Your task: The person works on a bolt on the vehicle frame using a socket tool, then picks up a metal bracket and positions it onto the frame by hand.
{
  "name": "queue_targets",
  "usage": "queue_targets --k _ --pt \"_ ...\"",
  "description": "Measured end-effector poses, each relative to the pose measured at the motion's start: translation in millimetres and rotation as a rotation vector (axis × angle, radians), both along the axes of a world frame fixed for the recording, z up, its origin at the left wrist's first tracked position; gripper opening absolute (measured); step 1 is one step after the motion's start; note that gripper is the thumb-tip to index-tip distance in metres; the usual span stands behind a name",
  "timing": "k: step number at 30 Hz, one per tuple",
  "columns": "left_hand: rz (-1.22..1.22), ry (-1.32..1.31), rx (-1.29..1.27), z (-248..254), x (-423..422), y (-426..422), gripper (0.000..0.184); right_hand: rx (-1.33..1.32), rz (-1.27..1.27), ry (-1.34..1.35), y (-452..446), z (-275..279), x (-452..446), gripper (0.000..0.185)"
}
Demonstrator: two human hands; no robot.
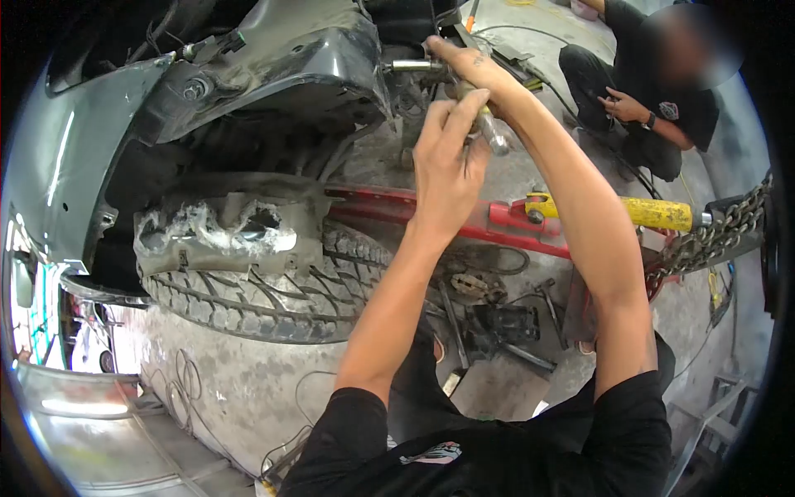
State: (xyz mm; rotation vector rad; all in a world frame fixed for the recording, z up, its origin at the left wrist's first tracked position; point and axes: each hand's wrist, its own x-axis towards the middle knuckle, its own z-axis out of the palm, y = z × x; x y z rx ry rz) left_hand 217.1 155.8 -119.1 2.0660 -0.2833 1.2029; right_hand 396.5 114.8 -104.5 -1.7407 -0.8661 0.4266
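My left hand (pixel 447 161) has its fingers closed round the handle of a metal wrench-like tool (pixel 497 138), whose rounded end sticks out beside the thumb. Farther up, my right hand (pixel 474 70) is closed round the tool's head end; its fingertips are partly hidden. From there a shiny metal socket or extension (pixel 411 65) points left, close to the dark vehicle body part (pixel 323 66). Whether the socket touches the body is too hard to tell.
Below the bodywork lies a tyre (pixel 257 311) under a torn grey liner (pixel 224 228). A red beam (pixel 472 228) with a yellow cylinder (pixel 654 213) and a chain (pixel 729 228) crosses under my arms. Loose parts (pixel 505 323) lie on the floor. Another person (pixel 654 91) crouches at upper right.
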Motion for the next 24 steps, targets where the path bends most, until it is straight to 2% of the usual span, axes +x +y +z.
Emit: queue_targets --k 2,3,4,6,7,9,10,12,13,14,15,16,17,18,20,21,22,24 --pt "-0.053 0.013 -0.156 12 1 1 0.033 0.379 -0.125 0.244 -6 -7 -14 0.047" --pt "0.091 -0.030 -0.091 22 0 -1 0.030 0.526 -0.125 0.409 -15 4 -47 0.051" --pt "0.088 -0.037 -0.093 26 1 -2 0.030 0.608 -0.099 0.207 -18 -23 -36 0.054" --pt "0.123 -0.003 -0.083 26 -2 -2 0.029 0.631 0.109 0.221 -41 -23 -38 0.055" --pt "0.135 0.009 -0.071 26 -4 0 0.028 0.631 0.110 0.226 -39 -28 -43 0.055" --pt "0.132 0.021 -0.050 25 -4 4 0.027 0.536 -0.115 -0.541 -31 -35 -49 0.058" --pt "0.128 0.034 -0.033 23 -4 5 0.026 0.537 -0.117 -0.543 -29 -34 -47 0.058" --pt "0.080 0.009 -0.091 21 -5 5 0.023 0.397 -0.189 -0.791 -21 -31 -36 0.064" --pt "0.035 -0.017 -0.152 19 -4 6 0.021 0.451 -0.204 -0.888 -14 -34 -26 0.043" --pt "0.037 -0.022 -0.151 14 -4 10 0.021 0.453 -0.200 -0.892 -13 -27 -26 0.043" --pt "0.080 -0.093 -0.214 7 -7 15 0.018 0.345 -0.241 -0.660 -13 -22 -27 0.034" --pt "0.121 -0.163 -0.273 1 -11 20 0.016 0.239 -0.280 -0.427 -12 -17 -29 0.033" --pt "0.132 -0.122 -0.394 5 -22 19 0.016 0.292 -0.360 -0.490 -9 -13 -27 0.047" --pt "0.131 -0.244 -0.525 -3 -17 28 0.013 0.298 -0.361 -0.487 -9 -10 -27 0.047" --pt "0.187 -0.213 -0.618 -3 -24 48 0.017 0.255 -0.263 -0.168 -9 -3 -27 0.041" --pt "0.215 -0.133 -0.580 -1 -25 58 0.027 0.271 -0.224 -0.103 -11 1 -30 0.038" --pt "0.214 -0.132 -0.578 -3 -24 58 0.027 0.273 -0.225 -0.102 -12 0 -30 0.038" --pt "0.163 -0.032 -0.419 6 -20 53 0.032 0.302 -0.115 0.058 -13 0 -25 0.035"
